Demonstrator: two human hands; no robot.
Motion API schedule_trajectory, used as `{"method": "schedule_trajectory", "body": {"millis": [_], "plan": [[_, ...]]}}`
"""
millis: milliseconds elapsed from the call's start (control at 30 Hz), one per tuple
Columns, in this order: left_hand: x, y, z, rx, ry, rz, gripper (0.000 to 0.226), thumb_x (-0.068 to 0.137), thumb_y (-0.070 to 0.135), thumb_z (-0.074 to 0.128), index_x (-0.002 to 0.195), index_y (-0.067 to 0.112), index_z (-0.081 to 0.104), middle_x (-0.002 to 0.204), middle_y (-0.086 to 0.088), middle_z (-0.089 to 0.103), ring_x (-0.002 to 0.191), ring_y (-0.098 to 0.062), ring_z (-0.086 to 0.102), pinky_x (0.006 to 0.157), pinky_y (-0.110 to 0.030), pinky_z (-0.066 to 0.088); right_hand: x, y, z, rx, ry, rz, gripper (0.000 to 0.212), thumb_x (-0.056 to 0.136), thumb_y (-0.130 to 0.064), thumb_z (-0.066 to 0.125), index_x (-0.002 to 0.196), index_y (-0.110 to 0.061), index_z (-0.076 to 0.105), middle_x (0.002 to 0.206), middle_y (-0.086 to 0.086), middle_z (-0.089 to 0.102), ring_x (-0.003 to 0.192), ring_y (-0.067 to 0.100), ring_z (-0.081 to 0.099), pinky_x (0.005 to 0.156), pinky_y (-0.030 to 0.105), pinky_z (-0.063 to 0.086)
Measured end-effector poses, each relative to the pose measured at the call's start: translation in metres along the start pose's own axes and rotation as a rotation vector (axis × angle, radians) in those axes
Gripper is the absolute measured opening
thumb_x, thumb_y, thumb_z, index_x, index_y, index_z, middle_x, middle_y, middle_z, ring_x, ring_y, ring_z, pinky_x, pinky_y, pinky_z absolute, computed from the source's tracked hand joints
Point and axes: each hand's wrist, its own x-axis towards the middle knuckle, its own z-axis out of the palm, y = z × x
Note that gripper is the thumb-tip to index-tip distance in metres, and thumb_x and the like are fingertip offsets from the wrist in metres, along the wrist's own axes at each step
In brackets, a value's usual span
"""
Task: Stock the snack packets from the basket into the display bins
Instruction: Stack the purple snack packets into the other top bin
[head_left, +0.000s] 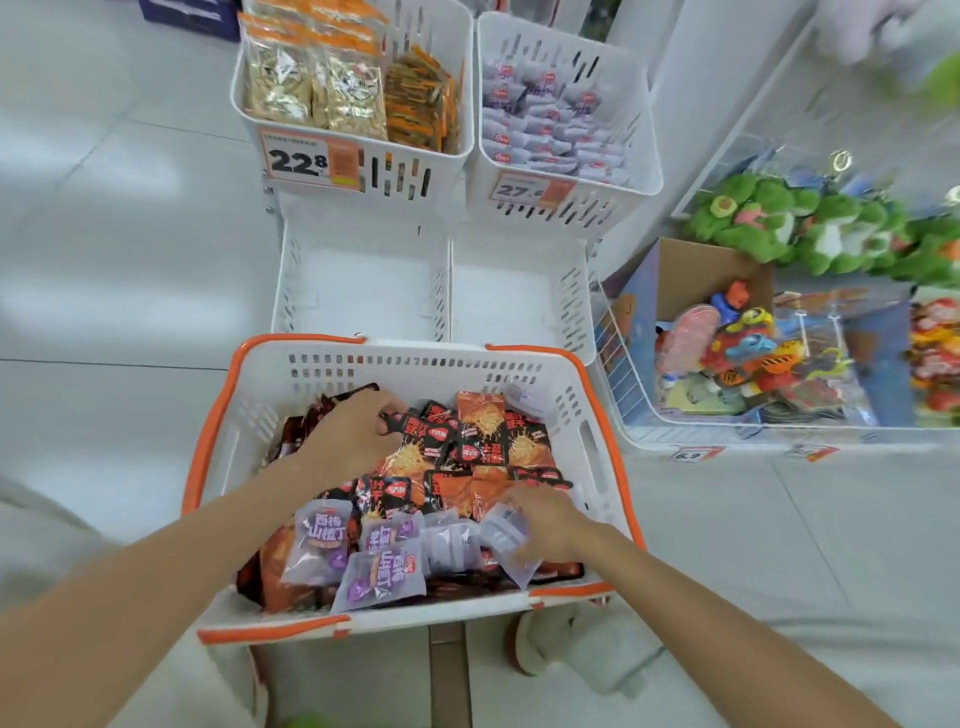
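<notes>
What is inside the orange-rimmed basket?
Black-and-orange snack packets fill the basket, with purple packets lying on top at the near side. The left hand grips some; the right hand pinches a purple one. The basket floor is covered.

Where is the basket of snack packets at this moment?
In the head view, the basket sits centre-low, just in front of two empty bins, with the left hand and right hand inside it.

Glossy packets (470, 452), perforated plastic basket (415, 364)
</notes>
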Motion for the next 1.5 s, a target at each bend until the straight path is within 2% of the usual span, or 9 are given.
{"method": "schedule_trajectory", "body": {"millis": [100,200,333,533,700,933,1100,1267,1500], "plan": [[0.005,0.015,0.019,-0.02,-0.118,0.044,0.039,0.092,0.009,0.061,0.127,0.024,0.055,0.124,0.005,0.055,0.099,-0.01,0.059,0.074,-0.018,0.046,0.003,-0.002,-0.012,0.324,0.174,0.074,0.055,0.074,-0.016,0.081,0.118,-0.016,0.048,0.11,0.0,0.054,0.097,0.02,0.055,0.074,0.026,0.047],[0.011,0.031,0.036,-0.056,-0.289,0.174,0.071,0.086,0.003,0.066,0.145,0.032,0.041,0.153,0.015,0.031,0.14,-0.006,0.032,0.105,-0.023,0.036,0.003,-0.015,-0.05,0.922,0.337,0.139,0.042,0.08,-0.026,0.08,0.113,-0.011,0.058,0.11,0.002,0.061,0.097,0.019,0.059,0.068,0.019,0.048],[0.031,0.035,0.043,-0.227,-0.118,0.138,0.042,0.084,0.025,0.076,0.12,0.028,0.055,0.118,0.014,0.063,0.103,-0.003,0.059,0.094,-0.028,0.048,0.006,-0.015,-0.102,1.48,0.237,0.013,0.035,0.102,-0.035,0.049,0.11,-0.006,0.067,0.089,0.004,0.071,0.086,0.024,0.07,0.08,0.034,0.058],[0.052,0.001,0.026,-0.666,0.005,-0.263,0.035,0.092,0.03,0.066,0.111,0.002,0.06,0.093,-0.002,0.071,0.088,-0.019,0.068,0.082,-0.03,0.053,0.061,0.03,-0.108,0.58,0.45,0.151,0.045,0.098,-0.027,0.057,0.137,-0.005,0.052,0.14,0.01,0.054,0.128,0.027,0.05,0.106,0.035,0.039],[0.05,-0.016,0.021,-0.772,-0.039,-0.373,0.026,0.093,0.018,0.066,0.119,0.016,0.063,0.115,-0.006,0.07,0.102,-0.019,0.07,0.083,-0.035,0.059,0.107,0.042,-0.068,-0.052,0.43,0.175,0.039,0.093,-0.027,0.06,0.127,-0.01,0.056,0.121,0.014,0.061,0.108,0.032,0.057,0.09,0.039,0.047],[0.045,-0.015,0.02,-0.879,-0.097,-0.424,0.03,0.097,0.03,0.059,0.126,0.023,0.058,0.123,-0.002,0.067,0.111,-0.02,0.065,0.085,-0.033,0.052,0.085,-0.026,-0.083,0.476,0.642,-0.015,0.037,0.1,-0.04,0.052,0.12,-0.012,0.066,0.126,0.004,0.058,0.11,0.017,0.057,0.1,0.031,0.043],[0.044,0.004,0.017,-1.04,-0.098,-0.391,0.046,0.082,0.051,0.062,0.122,0.028,0.062,0.117,0.001,0.071,0.108,-0.018,0.067,0.095,-0.036,0.051,0.052,-0.081,-0.091,0.674,0.395,-0.329,0.034,0.099,-0.026,0.056,0.132,-0.02,0.061,0.139,-0.009,0.051,0.117,-0.001,0.046,0.09,-0.001,0.032],[0.04,0.005,0.005,-1.064,-0.067,-0.429,0.021,0.103,0.029,0.048,0.118,0.024,0.062,0.117,-0.003,0.071,0.108,-0.02,0.067,0.087,-0.032,0.053,0.048,-0.077,-0.095,0.902,0.42,-0.229,0.047,0.094,-0.033,0.064,0.138,-0.025,0.052,0.134,-0.01,0.051,0.119,0.007,0.051,0.098,0.03,0.046],[0.036,0.026,-0.007,-0.993,-0.05,-0.274,0.026,0.094,0.034,0.062,0.119,0.026,0.062,0.115,-0.001,0.072,0.11,-0.02,0.066,0.099,-0.041,0.05,0.041,-0.082,-0.099,1.057,0.446,-0.235,0.014,0.088,-0.023,0.072,0.102,-0.021,0.07,0.084,-0.006,0.071,0.081,0.01,0.068,0.076,0.024,0.053]]}}
